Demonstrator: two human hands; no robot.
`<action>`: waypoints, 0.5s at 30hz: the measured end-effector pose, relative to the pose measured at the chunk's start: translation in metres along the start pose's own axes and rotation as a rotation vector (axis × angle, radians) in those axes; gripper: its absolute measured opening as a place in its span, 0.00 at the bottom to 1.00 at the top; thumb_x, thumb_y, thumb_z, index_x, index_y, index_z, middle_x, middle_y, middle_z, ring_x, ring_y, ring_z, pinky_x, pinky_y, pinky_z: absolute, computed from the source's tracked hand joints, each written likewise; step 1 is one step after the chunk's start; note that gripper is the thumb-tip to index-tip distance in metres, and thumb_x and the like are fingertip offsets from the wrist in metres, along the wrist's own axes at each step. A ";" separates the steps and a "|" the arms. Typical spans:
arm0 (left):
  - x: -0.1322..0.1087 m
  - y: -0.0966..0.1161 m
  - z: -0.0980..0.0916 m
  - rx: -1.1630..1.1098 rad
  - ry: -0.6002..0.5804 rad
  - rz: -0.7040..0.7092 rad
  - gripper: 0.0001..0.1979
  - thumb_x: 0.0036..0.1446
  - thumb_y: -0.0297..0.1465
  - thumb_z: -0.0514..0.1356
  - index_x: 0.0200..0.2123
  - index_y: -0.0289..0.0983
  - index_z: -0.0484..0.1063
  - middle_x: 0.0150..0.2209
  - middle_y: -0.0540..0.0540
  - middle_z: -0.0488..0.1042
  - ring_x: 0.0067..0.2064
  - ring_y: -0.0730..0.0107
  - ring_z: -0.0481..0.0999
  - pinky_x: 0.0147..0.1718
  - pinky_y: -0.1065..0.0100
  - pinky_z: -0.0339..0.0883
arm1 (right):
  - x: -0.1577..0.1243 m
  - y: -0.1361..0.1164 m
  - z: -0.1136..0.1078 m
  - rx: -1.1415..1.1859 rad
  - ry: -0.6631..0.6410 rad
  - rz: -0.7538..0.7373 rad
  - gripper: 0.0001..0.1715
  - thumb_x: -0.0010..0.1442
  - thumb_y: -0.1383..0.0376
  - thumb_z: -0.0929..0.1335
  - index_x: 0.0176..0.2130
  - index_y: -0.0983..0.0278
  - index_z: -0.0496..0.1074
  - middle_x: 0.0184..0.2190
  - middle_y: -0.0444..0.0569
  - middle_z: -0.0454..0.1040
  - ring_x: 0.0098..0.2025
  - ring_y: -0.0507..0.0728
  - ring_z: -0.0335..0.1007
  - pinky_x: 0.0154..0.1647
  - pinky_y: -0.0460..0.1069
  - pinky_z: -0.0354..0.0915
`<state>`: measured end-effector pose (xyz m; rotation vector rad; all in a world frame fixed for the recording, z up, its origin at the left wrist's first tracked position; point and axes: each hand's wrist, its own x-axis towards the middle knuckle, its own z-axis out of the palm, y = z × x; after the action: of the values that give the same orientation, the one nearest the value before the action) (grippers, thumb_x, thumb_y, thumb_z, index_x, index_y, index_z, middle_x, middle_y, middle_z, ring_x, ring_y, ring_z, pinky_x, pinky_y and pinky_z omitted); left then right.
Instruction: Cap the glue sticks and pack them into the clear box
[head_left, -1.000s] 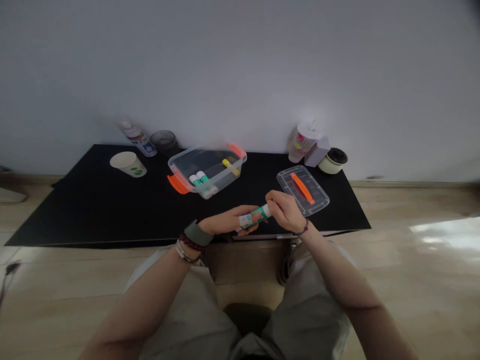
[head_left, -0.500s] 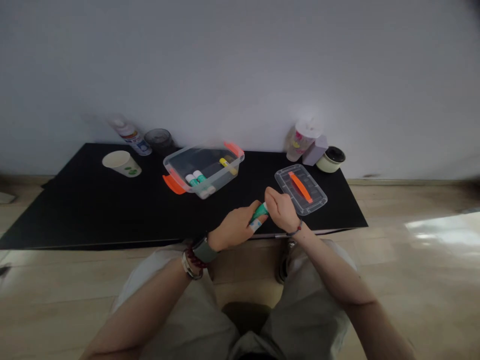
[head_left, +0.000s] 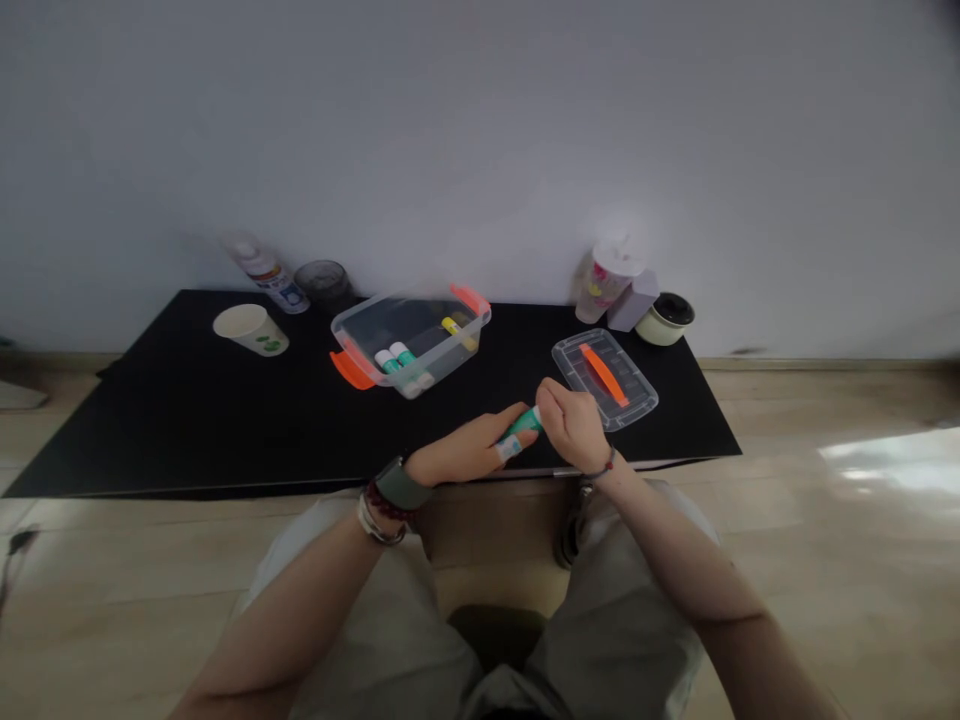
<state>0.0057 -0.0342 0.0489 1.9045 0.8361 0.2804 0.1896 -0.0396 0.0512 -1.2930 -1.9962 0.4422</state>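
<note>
Over the table's front edge, my left hand (head_left: 472, 447) is wrapped round the body of a green-and-white glue stick (head_left: 523, 424). My right hand (head_left: 571, 425) is closed over the white end of the same stick, its fingertips hiding that end. Ahead of my left hand stands a clear plastic box (head_left: 420, 345) with orange latches. Inside it lie two green-and-white glue sticks (head_left: 396, 358) and a yellow-capped stick (head_left: 453, 327). Just beyond my right hand, the clear lid (head_left: 641, 395) with an orange handle (head_left: 604, 374) lies flat on the table.
On the left of the black table (head_left: 187, 430) are a tilted-looking paper cup (head_left: 255, 330), a spray can (head_left: 274, 285) and a dark cup (head_left: 326, 285). At the back right stand a lidded tumbler (head_left: 600, 285), a pale box (head_left: 634, 302) and a cream pot (head_left: 664, 322). A wall rises behind.
The view has shifted slightly. Both hands stay closed on the glue stick, and the right hand looks slightly turned. The box and lid stay in place on the table.
</note>
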 end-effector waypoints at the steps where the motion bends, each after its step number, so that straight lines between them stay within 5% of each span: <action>1: 0.002 -0.003 0.002 0.166 0.093 -0.061 0.22 0.67 0.49 0.47 0.48 0.38 0.62 0.32 0.45 0.71 0.32 0.64 0.73 0.33 0.64 0.67 | 0.001 0.002 0.006 -0.039 0.012 0.085 0.19 0.69 0.61 0.56 0.27 0.60 0.59 0.18 0.40 0.56 0.20 0.50 0.54 0.25 0.48 0.48; 4: 0.007 -0.009 0.002 0.310 0.160 -0.170 0.20 0.67 0.47 0.47 0.49 0.38 0.62 0.35 0.43 0.73 0.34 0.61 0.75 0.34 0.62 0.67 | 0.002 0.009 0.015 -0.064 -0.004 0.209 0.21 0.70 0.58 0.56 0.26 0.60 0.58 0.18 0.41 0.57 0.21 0.51 0.56 0.26 0.48 0.47; 10: 0.001 -0.009 -0.006 -0.458 -0.256 0.032 0.24 0.67 0.54 0.43 0.44 0.39 0.61 0.29 0.52 0.65 0.25 0.75 0.63 0.26 0.70 0.63 | 0.000 0.006 -0.002 0.062 -0.091 -0.168 0.21 0.70 0.57 0.55 0.29 0.61 0.63 0.23 0.45 0.67 0.26 0.52 0.63 0.31 0.47 0.56; 12: 0.000 -0.010 -0.004 -0.411 -0.212 0.044 0.25 0.66 0.54 0.44 0.45 0.38 0.61 0.28 0.52 0.64 0.25 0.75 0.63 0.26 0.70 0.63 | 0.000 0.005 -0.002 0.000 -0.093 -0.137 0.22 0.70 0.58 0.55 0.27 0.60 0.62 0.20 0.44 0.64 0.23 0.51 0.61 0.29 0.47 0.54; 15: 0.002 -0.012 0.005 -0.021 0.009 -0.078 0.21 0.67 0.50 0.46 0.47 0.38 0.62 0.29 0.49 0.68 0.27 0.70 0.67 0.28 0.67 0.64 | 0.004 0.006 0.009 -0.167 -0.091 0.076 0.21 0.70 0.60 0.55 0.27 0.61 0.63 0.19 0.43 0.62 0.21 0.52 0.59 0.27 0.48 0.49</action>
<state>0.0049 -0.0328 0.0357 1.8472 0.9084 0.2496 0.1865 -0.0328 0.0423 -1.4792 -2.1019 0.3822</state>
